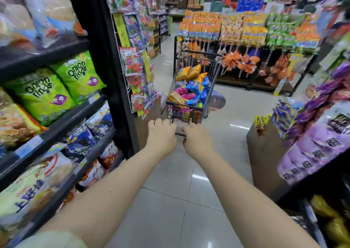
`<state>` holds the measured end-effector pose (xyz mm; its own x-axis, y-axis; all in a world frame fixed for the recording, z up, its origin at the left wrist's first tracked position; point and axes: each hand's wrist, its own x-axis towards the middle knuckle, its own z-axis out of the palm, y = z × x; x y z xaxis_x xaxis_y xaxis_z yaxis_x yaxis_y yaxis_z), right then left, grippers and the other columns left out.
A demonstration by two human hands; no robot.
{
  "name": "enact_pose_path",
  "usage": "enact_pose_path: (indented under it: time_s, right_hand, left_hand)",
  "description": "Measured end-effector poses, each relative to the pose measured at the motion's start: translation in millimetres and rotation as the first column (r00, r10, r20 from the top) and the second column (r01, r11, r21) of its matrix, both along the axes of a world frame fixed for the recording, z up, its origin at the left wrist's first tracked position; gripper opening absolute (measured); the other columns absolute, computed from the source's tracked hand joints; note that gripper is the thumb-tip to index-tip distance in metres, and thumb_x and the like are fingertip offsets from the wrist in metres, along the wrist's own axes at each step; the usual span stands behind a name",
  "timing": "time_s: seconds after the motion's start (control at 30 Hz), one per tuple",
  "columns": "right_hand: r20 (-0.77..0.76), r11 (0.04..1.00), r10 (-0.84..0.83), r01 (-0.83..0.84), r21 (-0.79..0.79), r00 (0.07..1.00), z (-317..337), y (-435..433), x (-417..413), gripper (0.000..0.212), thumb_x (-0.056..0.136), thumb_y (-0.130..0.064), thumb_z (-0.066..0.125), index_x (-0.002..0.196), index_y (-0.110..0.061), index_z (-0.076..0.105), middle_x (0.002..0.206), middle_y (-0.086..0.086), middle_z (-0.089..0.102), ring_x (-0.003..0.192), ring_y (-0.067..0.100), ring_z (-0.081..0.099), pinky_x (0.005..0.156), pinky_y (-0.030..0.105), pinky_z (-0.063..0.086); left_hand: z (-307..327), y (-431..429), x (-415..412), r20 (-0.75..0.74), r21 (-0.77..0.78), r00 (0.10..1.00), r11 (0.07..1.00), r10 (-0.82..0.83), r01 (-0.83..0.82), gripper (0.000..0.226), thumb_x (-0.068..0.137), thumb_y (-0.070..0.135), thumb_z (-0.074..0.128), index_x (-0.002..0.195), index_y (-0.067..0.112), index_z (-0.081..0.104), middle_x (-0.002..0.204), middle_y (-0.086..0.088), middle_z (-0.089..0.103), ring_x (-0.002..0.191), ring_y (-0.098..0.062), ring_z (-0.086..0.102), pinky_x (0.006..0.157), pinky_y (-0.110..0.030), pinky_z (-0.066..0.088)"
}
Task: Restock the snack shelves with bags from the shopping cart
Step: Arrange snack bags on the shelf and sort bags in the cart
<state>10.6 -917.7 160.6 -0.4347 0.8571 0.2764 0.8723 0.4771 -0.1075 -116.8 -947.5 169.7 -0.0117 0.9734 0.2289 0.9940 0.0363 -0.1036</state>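
Left hand (pixel 162 134): my fingers curl over the left part of the cart's handle (pixel 180 134), gripping it.
Right hand (pixel 197 139): it wraps the same bar just beside my left hand, also gripping it.
Why this hold: with both arms stretched out and my hands close together, I judge I am steering the load down a narrow aisle.
Shopping cart (pixel 184 104): it stands on the tiled floor (pixel 170 200) ahead of me, mid-aisle, with the black snack shelves (pixel 62 121) to the left and a cardboard box (pixel 265 153) to the right.
Bags (pixel 195 88): these are glossy, puffed pillow packs heaped above the rim, orange-yellow at the far end, blue in the middle, pink and a yellow-red one nearest me. They probably weigh little and slip easily.
Shelves' stock: green onion rings bags (pixel 75 73) stand facing out on the near left.
Stage: I have no bag in hand yet, so the restocking is still to do.
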Motion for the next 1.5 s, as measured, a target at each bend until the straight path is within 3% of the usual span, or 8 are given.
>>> enact_pose_path:
  time_s: [0.17, 0.3, 0.43, 0.77, 1.03, 1.27, 1.4, 1.5]
  right_hand:
    - [-0.008, 0.995, -0.083, 0.083, -0.048, 0.996, -23, 80, 49, 0.022, 0.069, -0.004, 0.070, 0.090, -0.009, 0.065, 0.091, 0.013, 0.064, 0.090, 0.037, 0.061, 0.069, 0.039, 0.046]
    - [0.058, 0.986, -0.092, 0.099, -0.135, 0.994, -46, 132, 67, 0.032, 0.088, -0.010, 0.052, 0.120, -0.016, 0.055, 0.120, 0.007, 0.057, 0.117, 0.031, 0.048, 0.088, 0.038, 0.039]
    - [0.035, 0.961, -0.108, 0.113, -0.254, 0.994, -70, 183, 77, 0.036, 0.090, -0.014, 0.050, 0.125, -0.019, 0.053, 0.125, 0.006, 0.055, 0.119, 0.029, 0.045, 0.091, 0.039, 0.036]
    - [-0.128, 0.918, -0.152, 0.092, -0.386, 0.980, -94, 386, 23, 0.035, 0.086, -0.027, 0.062, 0.121, -0.023, 0.060, 0.117, 0.000, 0.058, 0.115, 0.025, 0.047, 0.090, 0.034, 0.041]
    - [-0.163, 0.913, -0.138, 0.061, -0.403, 0.977, -109, 544, -42, 0.031, 0.074, -0.021, 0.064, 0.105, -0.018, 0.068, 0.102, 0.005, 0.066, 0.098, 0.030, 0.058, 0.081, 0.039, 0.050]
    - [-0.131, 0.841, -0.067, -0.014, -0.540, 0.989, -143, 665, -53, 0.036, 0.075, -0.019, 0.066, 0.110, -0.012, 0.067, 0.103, 0.009, 0.065, 0.099, 0.030, 0.057, 0.082, 0.036, 0.047]
    - [-0.199, 0.771, -0.054, -0.086, -0.631, 0.978, -164, 751, -61, 0.036, 0.080, -0.016, 0.070, 0.116, -0.012, 0.065, 0.112, 0.006, 0.064, 0.105, 0.023, 0.059, 0.087, 0.030, 0.045]
    - [-0.194, 0.680, -0.043, -0.113, -0.724, 0.980, -178, 813, -66, 0.036, 0.082, -0.015, 0.072, 0.117, -0.012, 0.063, 0.112, 0.005, 0.063, 0.104, 0.020, 0.059, 0.085, 0.031, 0.047]
  left_hand:
    - [-34, 83, 50, 0.083, -0.097, 0.997, 0.995, 0.007, 0.001, 0.031, 0.093, 0.030, 0.047, 0.122, 0.023, 0.054, 0.119, -0.002, 0.055, 0.113, -0.029, 0.048, 0.091, -0.039, 0.033]
    - [-60, 132, 68, 0.210, -0.168, 0.976, 0.986, 0.061, -0.026, 0.033, 0.091, 0.031, 0.050, 0.123, 0.027, 0.058, 0.122, 0.001, 0.057, 0.117, -0.027, 0.047, 0.093, -0.039, 0.034]
    - [-78, 180, 68, 0.235, -0.214, 0.968, 0.976, 0.091, -0.040, 0.033, 0.089, 0.029, 0.051, 0.121, 0.027, 0.059, 0.120, 0.001, 0.058, 0.115, -0.027, 0.047, 0.092, -0.040, 0.033]
    - [-98, 387, -13, 0.395, -0.248, 0.898, 0.964, 0.196, -0.101, 0.031, 0.084, 0.033, 0.057, 0.114, 0.033, 0.061, 0.115, 0.002, 0.059, 0.115, -0.026, 0.045, 0.092, -0.040, 0.034]
    - [-108, 554, -80, 0.406, -0.265, 0.886, 0.956, 0.226, -0.123, 0.031, 0.085, 0.034, 0.058, 0.115, 0.032, 0.063, 0.115, 0.001, 0.062, 0.116, -0.028, 0.048, 0.094, -0.043, 0.037]
    - [-153, 650, -97, 0.354, -0.404, 0.878, 0.899, 0.322, -0.167, 0.030, 0.084, 0.037, 0.057, 0.113, 0.031, 0.062, 0.113, 0.001, 0.060, 0.114, -0.028, 0.047, 0.093, -0.044, 0.038]
    - [-174, 715, -108, 0.352, -0.471, 0.811, 0.837, 0.467, -0.278, 0.032, 0.082, 0.037, 0.059, 0.112, 0.027, 0.063, 0.111, -0.003, 0.059, 0.112, -0.032, 0.050, 0.092, -0.044, 0.042]
    - [-190, 755, -112, 0.464, -0.578, 0.608, 0.740, 0.645, -0.344, 0.023, 0.080, 0.036, 0.064, 0.102, 0.029, 0.062, 0.106, -0.003, 0.062, 0.107, -0.031, 0.057, 0.088, -0.041, 0.050]
